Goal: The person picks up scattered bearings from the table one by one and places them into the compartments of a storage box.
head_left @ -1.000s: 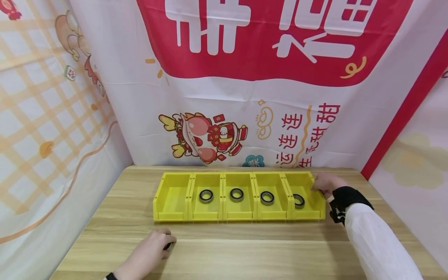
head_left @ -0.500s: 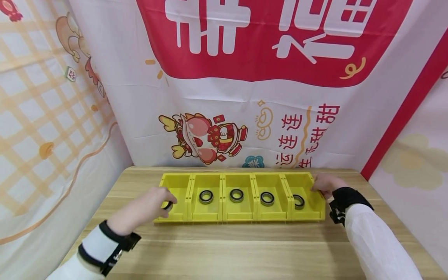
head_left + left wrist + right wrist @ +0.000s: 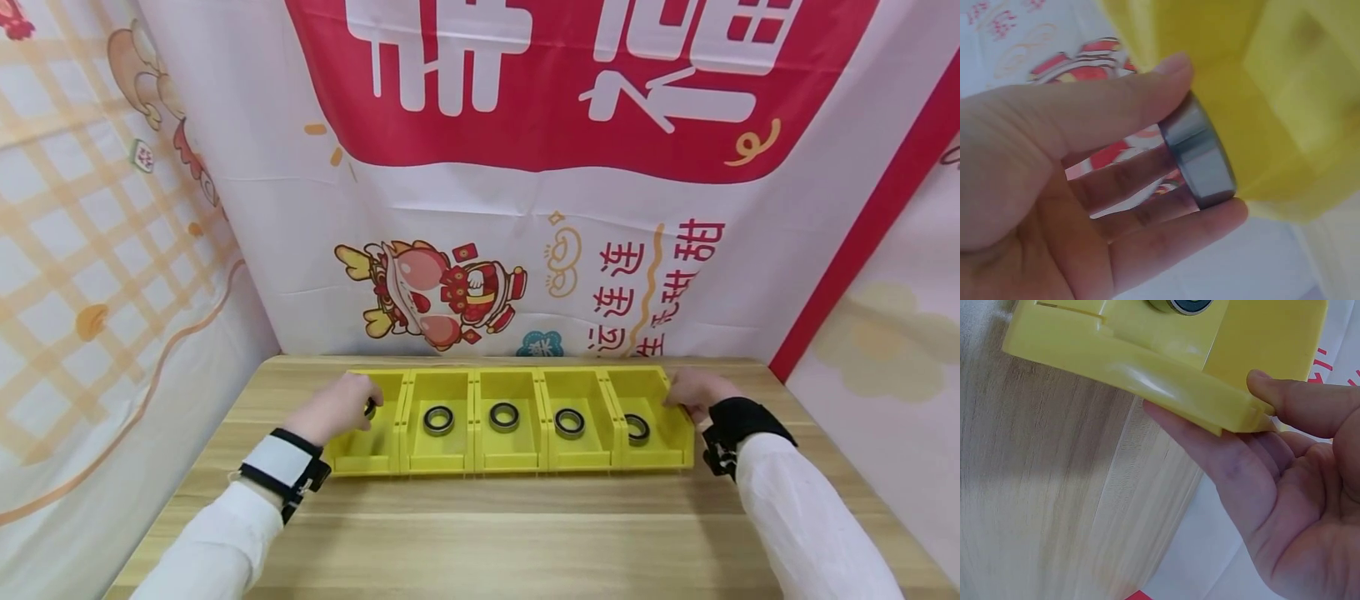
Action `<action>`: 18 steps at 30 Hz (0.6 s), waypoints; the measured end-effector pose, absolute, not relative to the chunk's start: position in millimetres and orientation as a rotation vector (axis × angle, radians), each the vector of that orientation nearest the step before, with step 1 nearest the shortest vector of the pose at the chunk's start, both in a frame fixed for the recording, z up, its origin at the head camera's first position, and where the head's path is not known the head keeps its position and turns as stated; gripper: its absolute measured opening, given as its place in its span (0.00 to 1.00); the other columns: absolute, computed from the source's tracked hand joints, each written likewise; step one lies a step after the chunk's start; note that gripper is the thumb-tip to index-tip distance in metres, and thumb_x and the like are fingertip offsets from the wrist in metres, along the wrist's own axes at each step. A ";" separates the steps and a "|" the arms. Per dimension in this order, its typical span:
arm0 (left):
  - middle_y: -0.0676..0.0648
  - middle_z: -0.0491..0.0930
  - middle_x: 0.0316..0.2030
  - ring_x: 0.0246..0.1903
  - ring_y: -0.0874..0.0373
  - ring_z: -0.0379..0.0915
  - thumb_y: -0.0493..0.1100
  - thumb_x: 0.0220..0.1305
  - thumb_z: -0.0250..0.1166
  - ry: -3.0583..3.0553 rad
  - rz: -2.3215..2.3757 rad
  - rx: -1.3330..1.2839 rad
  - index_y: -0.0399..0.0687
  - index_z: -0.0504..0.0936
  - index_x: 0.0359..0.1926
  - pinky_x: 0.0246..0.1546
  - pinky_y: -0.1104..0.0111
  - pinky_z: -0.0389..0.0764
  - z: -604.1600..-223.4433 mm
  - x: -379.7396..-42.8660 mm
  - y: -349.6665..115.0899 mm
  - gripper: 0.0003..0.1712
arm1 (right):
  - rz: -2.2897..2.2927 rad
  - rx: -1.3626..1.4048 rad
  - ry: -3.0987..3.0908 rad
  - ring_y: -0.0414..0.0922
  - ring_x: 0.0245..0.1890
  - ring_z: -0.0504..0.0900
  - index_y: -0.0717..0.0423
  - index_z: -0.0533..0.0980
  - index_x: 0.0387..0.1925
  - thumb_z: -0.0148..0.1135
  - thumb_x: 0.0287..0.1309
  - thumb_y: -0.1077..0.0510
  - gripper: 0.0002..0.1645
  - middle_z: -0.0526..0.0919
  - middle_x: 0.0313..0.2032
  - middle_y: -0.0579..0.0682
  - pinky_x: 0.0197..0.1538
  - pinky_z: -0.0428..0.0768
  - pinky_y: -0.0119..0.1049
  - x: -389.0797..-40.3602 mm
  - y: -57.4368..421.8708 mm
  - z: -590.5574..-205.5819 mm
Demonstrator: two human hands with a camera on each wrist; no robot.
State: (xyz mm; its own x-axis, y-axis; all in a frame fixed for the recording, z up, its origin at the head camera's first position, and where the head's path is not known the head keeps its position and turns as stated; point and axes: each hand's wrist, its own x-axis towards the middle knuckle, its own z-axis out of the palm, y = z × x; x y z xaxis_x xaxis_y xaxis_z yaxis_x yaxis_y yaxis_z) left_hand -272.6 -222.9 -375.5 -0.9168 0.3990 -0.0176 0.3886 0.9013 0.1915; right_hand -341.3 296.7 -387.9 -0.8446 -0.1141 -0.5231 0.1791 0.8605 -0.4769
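Observation:
In the head view, my left hand (image 3: 341, 407) is over the leftmost yellow bin (image 3: 363, 465) of a joined row. Its thumb and fingers pinch a ball bearing (image 3: 1200, 153) by the edge; the left wrist view shows the bearing's smooth steel outer side, close to yellow plastic. At the row's far right, my right hand (image 3: 701, 392) holds the side wall of the end bin (image 3: 656, 460). The thumb lies on the inside of that wall and the fingers lie outside and under it, as the right wrist view (image 3: 1260, 412) shows.
Black-sealed bearings lie one apiece in the other bins, such as one bearing (image 3: 438, 432) in the second bin and another bearing (image 3: 638, 441) in the end bin. The row stands on a wooden table (image 3: 480, 542), before a printed cloth backdrop (image 3: 300, 308).
My left hand has carried the bearing from the table in front, up and away from me, to the leftmost bin. The right hand keeps its hold on the end bin.

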 end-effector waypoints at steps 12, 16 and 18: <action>0.45 0.80 0.26 0.24 0.57 0.68 0.22 0.44 0.65 2.997 0.401 0.519 0.39 0.83 0.28 0.25 0.66 0.72 -414.3 -294.7 -219.6 0.11 | -0.739 0.019 2.463 0.39 0.18 0.67 0.69 0.70 0.34 0.52 0.63 0.65 0.07 0.74 0.25 0.51 0.26 0.73 0.30 -343.2 293.6 -390.0; 0.46 0.78 0.23 0.22 0.57 0.66 0.22 0.46 0.62 3.008 0.408 0.495 0.41 0.82 0.25 0.23 0.67 0.69 -430.5 -299.7 -221.6 0.11 | -0.741 0.018 2.463 0.39 0.17 0.66 0.69 0.70 0.34 0.52 0.63 0.65 0.07 0.75 0.26 0.52 0.25 0.72 0.30 -344.1 293.9 -391.5; 0.47 0.76 0.21 0.21 0.57 0.66 0.23 0.47 0.61 3.027 0.399 0.495 0.42 0.81 0.22 0.22 0.67 0.69 -439.2 -301.3 -224.0 0.11 | -0.743 0.022 2.462 0.39 0.18 0.68 0.68 0.70 0.34 0.52 0.63 0.65 0.07 0.76 0.27 0.53 0.25 0.73 0.30 -345.0 293.3 -391.9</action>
State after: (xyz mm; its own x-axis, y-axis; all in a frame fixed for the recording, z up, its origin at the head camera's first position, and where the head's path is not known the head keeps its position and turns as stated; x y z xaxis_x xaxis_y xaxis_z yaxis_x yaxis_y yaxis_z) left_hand -301.3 -224.0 -439.2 -0.9476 0.3194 -0.0060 0.3069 0.9156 0.2599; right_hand -345.0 293.3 -391.9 -0.8418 -0.1408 -0.5211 0.1708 0.8463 -0.5046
